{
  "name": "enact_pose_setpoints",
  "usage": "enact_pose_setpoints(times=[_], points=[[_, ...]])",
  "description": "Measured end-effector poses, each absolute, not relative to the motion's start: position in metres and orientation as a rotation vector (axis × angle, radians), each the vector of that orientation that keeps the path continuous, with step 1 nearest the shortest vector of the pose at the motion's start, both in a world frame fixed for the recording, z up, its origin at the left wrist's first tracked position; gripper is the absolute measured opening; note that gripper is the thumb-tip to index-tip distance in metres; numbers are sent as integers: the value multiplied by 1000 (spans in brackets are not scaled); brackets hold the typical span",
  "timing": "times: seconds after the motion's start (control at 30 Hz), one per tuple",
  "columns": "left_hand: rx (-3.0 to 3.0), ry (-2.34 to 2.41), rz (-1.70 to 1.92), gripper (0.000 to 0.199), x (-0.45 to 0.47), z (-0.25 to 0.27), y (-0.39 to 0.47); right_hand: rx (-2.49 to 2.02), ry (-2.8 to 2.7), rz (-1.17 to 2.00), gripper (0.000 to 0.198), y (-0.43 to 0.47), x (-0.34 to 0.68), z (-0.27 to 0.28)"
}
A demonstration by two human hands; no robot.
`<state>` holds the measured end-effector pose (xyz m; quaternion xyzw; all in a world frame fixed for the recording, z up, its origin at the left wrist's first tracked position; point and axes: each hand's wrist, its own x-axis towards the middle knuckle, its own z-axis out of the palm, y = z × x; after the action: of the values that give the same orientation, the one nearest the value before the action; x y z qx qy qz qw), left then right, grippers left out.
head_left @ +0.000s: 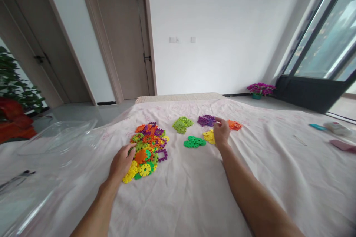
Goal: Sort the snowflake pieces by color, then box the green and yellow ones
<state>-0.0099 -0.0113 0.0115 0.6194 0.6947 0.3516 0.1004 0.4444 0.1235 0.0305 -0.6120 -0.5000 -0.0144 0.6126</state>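
A mixed heap of interlocking plastic pieces (148,144), flat discs and square frames in several colours, lies left of centre on the cloth. My left hand (122,161) rests at the heap's left edge, fingers curled against it beside green pieces; what they grip is hidden. My right hand (221,132) reaches over the right-hand groups, fingertips pinched at the edge of the purple pieces (206,120). Around it are yellow pieces (209,136), partly behind the hand, and orange pieces (234,125). Light green square pieces (182,124) and darker green discs (194,142) form separate groups nearer the middle.
Clear plastic containers (59,137) stand at the left. A pale, wrinkled cloth (178,200) covers the surface. On the far right lie a blue item (317,127), a white packet (337,129), a pink item (342,146) and a thin stick (300,140).
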Motion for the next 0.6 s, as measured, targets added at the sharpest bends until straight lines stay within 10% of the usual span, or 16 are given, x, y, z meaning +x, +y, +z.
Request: enact_pose_setpoints(times=[0.6], points=[[1840,2043,1060,42,-10,10,-11,-955,-2438,205,38,39,266,37]])
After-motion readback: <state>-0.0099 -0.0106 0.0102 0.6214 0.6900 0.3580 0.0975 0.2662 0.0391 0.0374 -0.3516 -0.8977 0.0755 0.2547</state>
